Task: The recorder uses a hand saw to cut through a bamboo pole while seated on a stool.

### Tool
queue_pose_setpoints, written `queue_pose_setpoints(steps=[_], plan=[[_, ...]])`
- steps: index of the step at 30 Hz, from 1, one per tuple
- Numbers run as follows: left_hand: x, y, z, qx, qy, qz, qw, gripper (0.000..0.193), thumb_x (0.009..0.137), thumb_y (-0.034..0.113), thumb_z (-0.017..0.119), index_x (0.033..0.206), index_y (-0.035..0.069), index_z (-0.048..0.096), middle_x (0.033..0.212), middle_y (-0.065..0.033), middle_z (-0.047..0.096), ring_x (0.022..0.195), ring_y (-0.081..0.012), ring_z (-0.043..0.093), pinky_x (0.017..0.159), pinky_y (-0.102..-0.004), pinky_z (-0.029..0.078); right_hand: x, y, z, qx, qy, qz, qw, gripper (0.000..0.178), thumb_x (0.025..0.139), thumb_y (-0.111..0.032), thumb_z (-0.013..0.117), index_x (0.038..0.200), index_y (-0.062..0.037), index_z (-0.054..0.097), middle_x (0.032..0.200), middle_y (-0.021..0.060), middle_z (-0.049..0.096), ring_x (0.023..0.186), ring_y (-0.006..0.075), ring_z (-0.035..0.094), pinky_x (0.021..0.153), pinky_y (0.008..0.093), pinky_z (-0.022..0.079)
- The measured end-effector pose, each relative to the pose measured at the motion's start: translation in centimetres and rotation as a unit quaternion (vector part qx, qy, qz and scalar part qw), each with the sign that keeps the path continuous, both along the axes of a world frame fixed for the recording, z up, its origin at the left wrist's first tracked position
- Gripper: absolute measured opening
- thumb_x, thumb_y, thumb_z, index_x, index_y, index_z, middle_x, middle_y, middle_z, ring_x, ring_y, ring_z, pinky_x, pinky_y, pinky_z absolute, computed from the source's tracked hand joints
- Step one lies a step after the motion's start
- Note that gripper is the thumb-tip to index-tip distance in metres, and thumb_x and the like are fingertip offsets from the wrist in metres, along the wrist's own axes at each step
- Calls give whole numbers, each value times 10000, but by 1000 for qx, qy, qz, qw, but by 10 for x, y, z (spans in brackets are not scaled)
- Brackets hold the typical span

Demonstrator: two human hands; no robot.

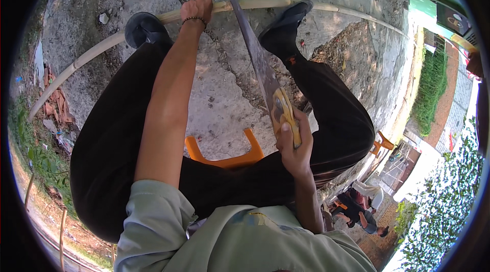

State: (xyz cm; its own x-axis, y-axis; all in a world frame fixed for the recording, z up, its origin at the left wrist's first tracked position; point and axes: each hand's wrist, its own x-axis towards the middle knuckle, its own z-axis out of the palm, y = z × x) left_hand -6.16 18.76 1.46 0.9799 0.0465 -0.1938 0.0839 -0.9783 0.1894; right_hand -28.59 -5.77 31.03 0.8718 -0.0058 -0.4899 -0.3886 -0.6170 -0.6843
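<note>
no legible words, no readable labels, numbers or signs — nothing clear enough

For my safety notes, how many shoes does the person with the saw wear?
2: left shoe over the pole, left of the left hand; right shoe over it, right of the saw.

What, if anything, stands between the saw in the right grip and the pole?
Nothing visible: the saw in the right grip, near its tip, crosses over the pole, though whether they touch is unclear. The left grip and right shoe flank that crossing, one on each side.
</note>
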Motion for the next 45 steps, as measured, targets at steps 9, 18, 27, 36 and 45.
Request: queue_pose_setpoints(steps=[9,18,27,36,45], plan=[[-1,-4,-1,-16,-4,17,1000,206,891,304,657,1021,149,694,1042,-107,691,1006,-289,679,816,-419,543,-12,-16,-30,-31,-83,81,993,392,986,-101,539,1346,18,441,1082,189,636,957,239,655,827,380,508],[0,-1,7,-18,-12,12,1000,191,882,269,677,1019,137,698,1021,-119,700,961,-295,695,828,-415,552,-1,-10,-51,-31,-132,109,985,301,1021,-130,485,1286,11,468,850,49,595,593,19,465,538,198,398],[5,0,-1,-10,-33,17,999,223,872,318,692,1011,143,707,1008,-120,711,955,-288,705,799,-410,562,23,9,-56,-42,-67,82,994,382,997,-104,534,1325,61,426,1111,252,638,1039,255,664,864,405,516],[6,2,-4,-51,-66,3,997,277,835,355,726,991,127,728,995,-156,721,935,-351,703,783,-450,564,63,32,-61,-46,-114,120,985,359,981,-109,567,1304,1,454,933,188,656,778,202,685,700,347,521],[6,4,1,-18,23,-19,999,363,855,420,706,1102,157,670,1064,-136,698,1010,-325,687,830,-446,556,64,28,-76,-30,-110,83,990,282,999,-129,546,1238,12,497,961,110,620,689,114,548,635,276,459]])
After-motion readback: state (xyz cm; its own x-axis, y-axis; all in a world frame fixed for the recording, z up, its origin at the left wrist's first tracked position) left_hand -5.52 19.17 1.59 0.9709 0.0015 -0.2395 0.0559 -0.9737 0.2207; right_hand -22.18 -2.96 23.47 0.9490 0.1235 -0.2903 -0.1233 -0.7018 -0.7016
